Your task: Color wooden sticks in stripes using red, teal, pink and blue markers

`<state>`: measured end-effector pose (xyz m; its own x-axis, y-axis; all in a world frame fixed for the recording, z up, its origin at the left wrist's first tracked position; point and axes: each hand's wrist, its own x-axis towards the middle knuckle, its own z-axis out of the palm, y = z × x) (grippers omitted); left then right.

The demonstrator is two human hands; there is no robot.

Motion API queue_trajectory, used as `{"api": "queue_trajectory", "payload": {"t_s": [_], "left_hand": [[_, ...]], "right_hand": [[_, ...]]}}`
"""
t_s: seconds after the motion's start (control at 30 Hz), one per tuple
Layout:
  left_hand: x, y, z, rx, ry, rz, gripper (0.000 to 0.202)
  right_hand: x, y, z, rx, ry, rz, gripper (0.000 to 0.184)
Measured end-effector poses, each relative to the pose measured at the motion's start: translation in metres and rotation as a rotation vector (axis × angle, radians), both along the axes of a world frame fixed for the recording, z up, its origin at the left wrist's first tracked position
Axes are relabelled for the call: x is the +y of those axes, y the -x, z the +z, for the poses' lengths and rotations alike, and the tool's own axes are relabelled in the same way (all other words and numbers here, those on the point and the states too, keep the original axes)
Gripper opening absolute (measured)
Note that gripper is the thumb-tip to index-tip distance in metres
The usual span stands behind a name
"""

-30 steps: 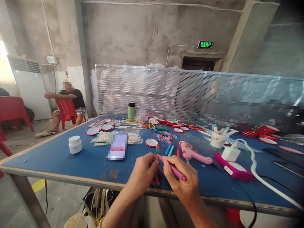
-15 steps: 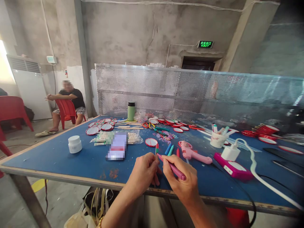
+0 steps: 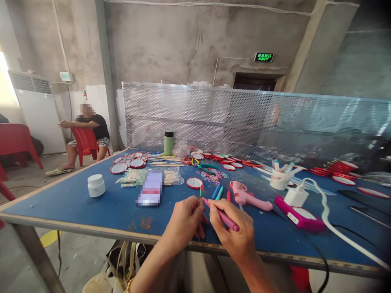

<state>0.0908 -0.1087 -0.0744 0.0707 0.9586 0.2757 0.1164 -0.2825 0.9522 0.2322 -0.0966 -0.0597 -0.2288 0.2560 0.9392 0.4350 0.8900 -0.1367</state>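
Near the table's front edge, my left hand pinches a thin flat wooden stick upright; its top shows red and green colouring. My right hand is closed round a pink marker, whose tip meets or nearly meets the stick just below the green part. The stick's lower end is hidden by my fingers. Just beyond my hands lie a blue marker, a teal marker and a red marker. A round red-rimmed disc lies behind the stick.
Right of my hands are a pink glue gun, a magenta box with a white charger, and a cup of markers. Leftward lie a phone, a white jar and bagged sticks. A person sits beyond the table.
Both hands stay almost in place, with the marker still held at the stick. The seated person's outstretched hand has shifted slightly.
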Motion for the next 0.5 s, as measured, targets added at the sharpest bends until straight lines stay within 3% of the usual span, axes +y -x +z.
{"api": "queue_trajectory", "payload": {"t_s": [0.5], "left_hand": [[0.002, 0.0011, -0.0009, -0.021, -0.004, -0.01, 0.021]], "right_hand": [[-0.0024, -0.0014, 0.0007, 0.026, -0.02, -0.021, 0.013]]}}
